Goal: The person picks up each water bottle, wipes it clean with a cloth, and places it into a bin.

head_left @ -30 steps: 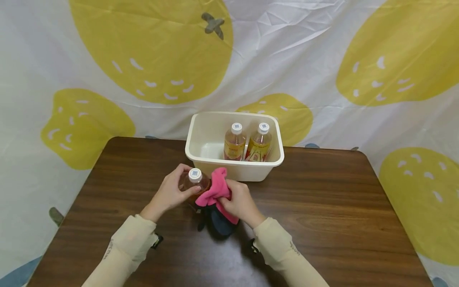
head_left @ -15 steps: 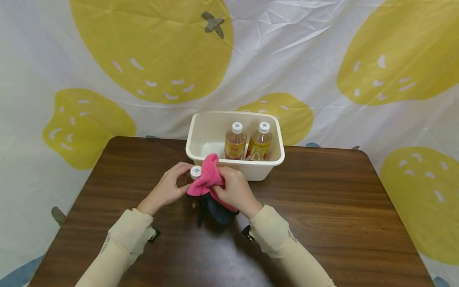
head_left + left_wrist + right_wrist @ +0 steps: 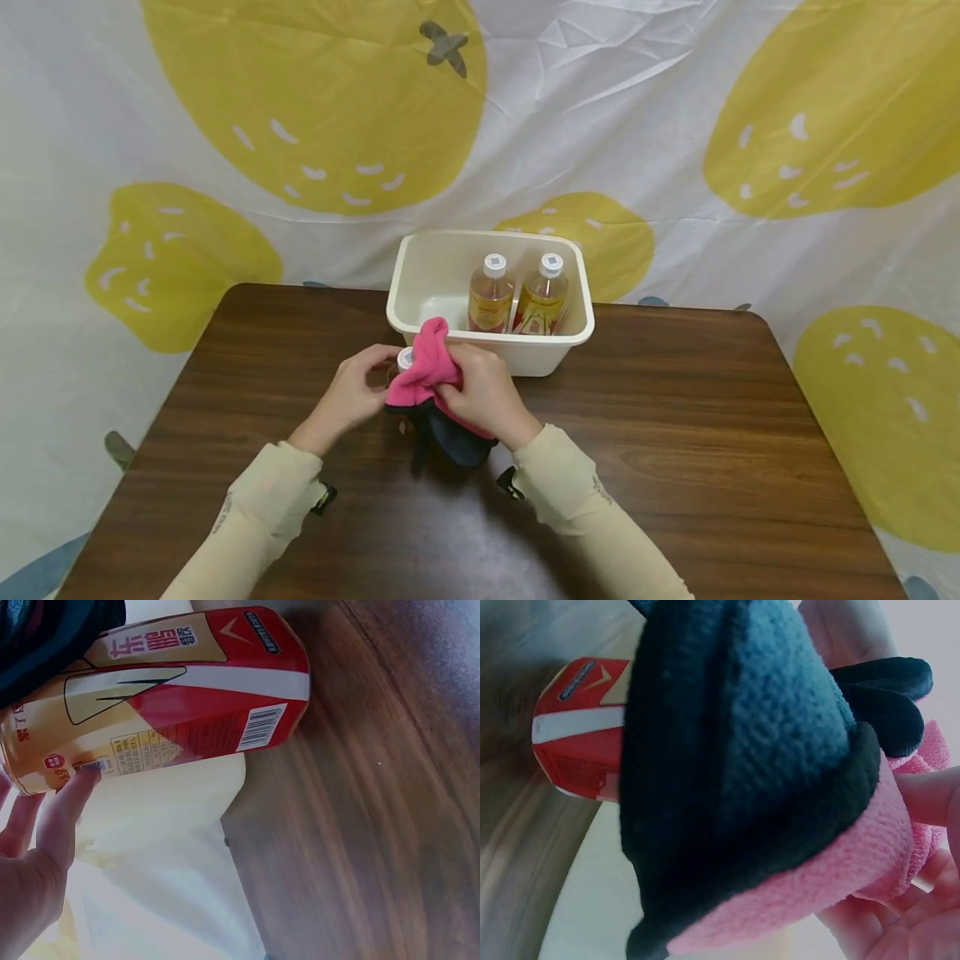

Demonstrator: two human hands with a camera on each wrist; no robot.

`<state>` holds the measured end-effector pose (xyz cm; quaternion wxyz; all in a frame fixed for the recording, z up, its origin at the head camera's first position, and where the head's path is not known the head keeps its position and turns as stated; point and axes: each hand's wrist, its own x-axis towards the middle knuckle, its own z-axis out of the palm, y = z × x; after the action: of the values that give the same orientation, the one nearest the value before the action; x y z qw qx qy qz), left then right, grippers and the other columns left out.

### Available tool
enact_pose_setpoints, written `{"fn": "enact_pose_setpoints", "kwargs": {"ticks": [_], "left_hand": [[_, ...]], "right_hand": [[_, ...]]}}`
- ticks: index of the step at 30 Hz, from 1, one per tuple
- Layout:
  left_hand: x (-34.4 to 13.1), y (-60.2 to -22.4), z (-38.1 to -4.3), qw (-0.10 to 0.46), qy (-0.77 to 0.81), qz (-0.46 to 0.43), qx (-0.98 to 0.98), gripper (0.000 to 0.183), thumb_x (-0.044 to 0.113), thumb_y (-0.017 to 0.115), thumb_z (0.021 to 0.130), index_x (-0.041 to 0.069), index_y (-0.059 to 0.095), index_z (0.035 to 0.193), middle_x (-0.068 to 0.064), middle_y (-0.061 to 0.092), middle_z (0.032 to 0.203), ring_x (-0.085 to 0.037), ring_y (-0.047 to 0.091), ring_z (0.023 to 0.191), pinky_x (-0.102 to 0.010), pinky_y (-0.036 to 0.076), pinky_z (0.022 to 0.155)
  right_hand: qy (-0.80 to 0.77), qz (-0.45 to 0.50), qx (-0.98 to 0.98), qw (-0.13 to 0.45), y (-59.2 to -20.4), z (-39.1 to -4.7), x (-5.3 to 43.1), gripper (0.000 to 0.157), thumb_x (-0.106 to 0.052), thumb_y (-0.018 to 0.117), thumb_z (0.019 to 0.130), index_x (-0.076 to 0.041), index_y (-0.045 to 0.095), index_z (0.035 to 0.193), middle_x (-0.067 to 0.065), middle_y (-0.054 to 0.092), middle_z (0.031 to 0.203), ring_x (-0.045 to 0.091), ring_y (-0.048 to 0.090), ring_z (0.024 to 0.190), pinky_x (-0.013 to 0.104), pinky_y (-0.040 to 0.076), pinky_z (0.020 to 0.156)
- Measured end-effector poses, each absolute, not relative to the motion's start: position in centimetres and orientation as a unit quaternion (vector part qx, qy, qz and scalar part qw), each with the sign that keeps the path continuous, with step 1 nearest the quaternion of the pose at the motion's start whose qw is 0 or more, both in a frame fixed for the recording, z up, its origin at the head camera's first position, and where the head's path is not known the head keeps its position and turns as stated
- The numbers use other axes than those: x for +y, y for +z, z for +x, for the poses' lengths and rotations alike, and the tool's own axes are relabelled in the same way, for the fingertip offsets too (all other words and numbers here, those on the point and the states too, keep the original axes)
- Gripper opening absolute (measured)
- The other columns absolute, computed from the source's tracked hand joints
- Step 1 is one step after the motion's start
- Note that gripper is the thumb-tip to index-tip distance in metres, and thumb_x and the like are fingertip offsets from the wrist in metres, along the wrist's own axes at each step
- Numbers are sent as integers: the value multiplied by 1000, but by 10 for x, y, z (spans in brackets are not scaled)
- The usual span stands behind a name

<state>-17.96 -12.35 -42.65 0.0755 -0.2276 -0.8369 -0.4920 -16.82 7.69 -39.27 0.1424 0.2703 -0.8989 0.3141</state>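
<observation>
A drink bottle (image 3: 217, 697) with a red and gold label is upright in front of the cream bin. Its white cap (image 3: 405, 359) shows between the hands in the head view. My left hand (image 3: 351, 390) grips the bottle's upper part from the left, fingers curled round it. My right hand (image 3: 489, 390) bunches a pink and dark fleecy cloth (image 3: 424, 368) and holds it against the bottle's right side. In the right wrist view the cloth's dark side (image 3: 742, 735) covers most of the bottle. The dark part hangs down below the right hand.
The cream bin (image 3: 551, 358) stands at the back of the brown wooden table (image 3: 675, 433). Two similar bottles, a middle one (image 3: 491, 300) and a right one (image 3: 543, 302), stand inside it. A lemon-patterned curtain (image 3: 337, 250) hangs behind.
The right hand has brought the cloth up and left onto the bottle, covering most of it from the head view. The left hand keeps hold of the bottle with little movement.
</observation>
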Motion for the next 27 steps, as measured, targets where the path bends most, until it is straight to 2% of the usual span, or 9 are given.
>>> {"fn": "enact_pose_setpoints", "kwargs": {"ticks": [8, 13, 17, 21, 27], "left_hand": [[-122, -431, -177, 120, -484, -227, -837, 34, -13, 67, 66, -5, 63, 99, -16, 63, 92, -31, 60, 81, -39, 51, 76], [-122, -430, -178, 122, -492, -221, -833, 35, -13, 66, 66, -4, 64, 99, -15, 64, 93, -28, 59, 81, -38, 50, 76], [-124, -430, -179, 127, -497, -225, -829, 34, -11, 70, 66, -5, 64, 99, -16, 64, 93, -26, 59, 80, -39, 50, 76], [-125, -429, -178, 119, -494, -216, -834, 34, -3, 75, 67, -4, 64, 99, -15, 65, 94, -23, 60, 83, -38, 50, 77], [-123, -428, -178, 78, -504, -194, -838, 37, 5, 76, 69, -3, 63, 103, -16, 65, 100, -30, 61, 89, -43, 48, 80]], "right_hand": [[350, 241, -892, 154, -403, -163, 74, 13, -6, 69, 69, -7, 63, 81, 4, 63, 75, 17, 53, 64, 28, 45, 59], [355, 236, -890, 160, -406, -162, 73, 10, -3, 65, 68, -7, 61, 76, 2, 59, 67, 15, 49, 59, 25, 40, 55], [373, 225, -886, 156, -412, -160, 73, 7, -2, 61, 67, -6, 58, 72, 2, 58, 65, 16, 48, 57, 27, 41, 55], [379, 210, -888, 151, -434, -157, 75, 10, -1, 61, 64, -6, 55, 70, 4, 59, 63, 18, 49, 54, 31, 43, 53], [344, 177, -914, 121, -482, -155, 77, 17, 1, 64, 61, -9, 55, 71, 4, 61, 64, 16, 47, 52, 27, 39, 48]]}}
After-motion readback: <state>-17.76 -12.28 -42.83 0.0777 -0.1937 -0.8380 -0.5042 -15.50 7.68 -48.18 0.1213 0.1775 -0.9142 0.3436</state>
